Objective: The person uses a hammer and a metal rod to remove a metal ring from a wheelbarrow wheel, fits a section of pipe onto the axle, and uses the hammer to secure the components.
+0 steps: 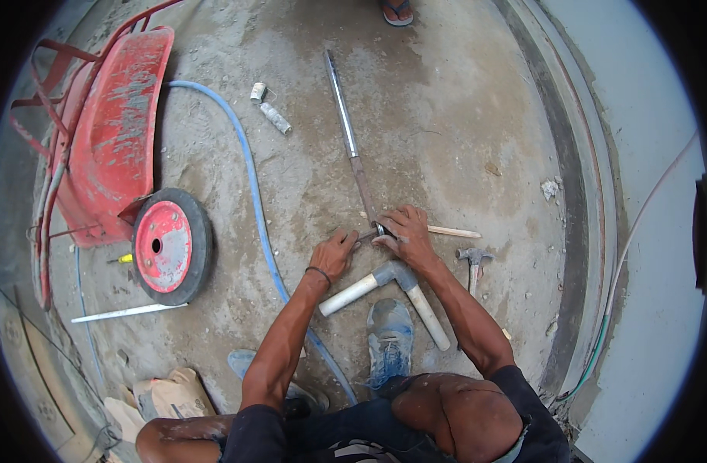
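Observation:
A long metal bar (360,179) lies on the ground, its far part a shiny chrome tube (341,108) and its near part brownish. My right hand (406,234) is closed around the bar's near end, where a dark ring-like edge shows by the thumb. Closed fingers of my left hand (336,255) pinch a thin dark metal piece (367,234) that reaches to that same end; its kind is unclear. Just below both hands lies a grey pipe elbow (394,272) with two white pipe stubs. From behind my right hand sticks out a pale wooden handle (455,231).
A claw hammer (475,261) lies right of my right forearm. A blue hose (252,174) curves along the left, beside a tipped red wheelbarrow (122,139) and its wheel (170,245). A white pipe (130,312), paper bags (172,393) and a sandalled foot (398,12) also show.

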Tool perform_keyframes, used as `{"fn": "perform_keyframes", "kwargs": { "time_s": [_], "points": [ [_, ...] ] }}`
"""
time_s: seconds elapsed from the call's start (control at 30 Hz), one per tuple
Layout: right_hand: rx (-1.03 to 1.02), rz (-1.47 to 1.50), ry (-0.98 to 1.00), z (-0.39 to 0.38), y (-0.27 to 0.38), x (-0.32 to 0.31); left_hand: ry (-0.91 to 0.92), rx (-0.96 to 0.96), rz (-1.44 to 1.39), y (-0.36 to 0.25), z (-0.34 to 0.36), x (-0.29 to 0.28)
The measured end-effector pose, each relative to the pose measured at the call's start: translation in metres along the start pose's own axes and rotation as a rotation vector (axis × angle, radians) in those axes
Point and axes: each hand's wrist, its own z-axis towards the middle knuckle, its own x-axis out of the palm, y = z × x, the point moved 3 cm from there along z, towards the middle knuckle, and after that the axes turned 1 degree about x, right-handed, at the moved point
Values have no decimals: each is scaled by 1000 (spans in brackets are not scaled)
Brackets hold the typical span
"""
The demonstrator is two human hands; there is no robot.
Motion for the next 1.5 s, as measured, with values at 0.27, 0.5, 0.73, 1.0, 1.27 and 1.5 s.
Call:
{"fn": "perform_keyframes", "kwargs": {
  "time_s": [0.27,0.5,0.73,1.0,1.27,1.5],
  "points": [
    [-2,83,0,5,-5,0,109,74,108,9,3,0],
    [-94,131,71,11,-3,-2,-14,140,94,4,5,-2],
    [23,212,42,-1,-9,3,114,42,155,0,-1,7],
    [684,-130,-3,-98,-49,-59,111,88,269,4,-8,12],
    [974,16,100,-229,-63,-67,74,118,257,3,-7,25],
    [1003,694,-151,-150,2,-100,9,126,217,7,-14,12]
  ]
}}
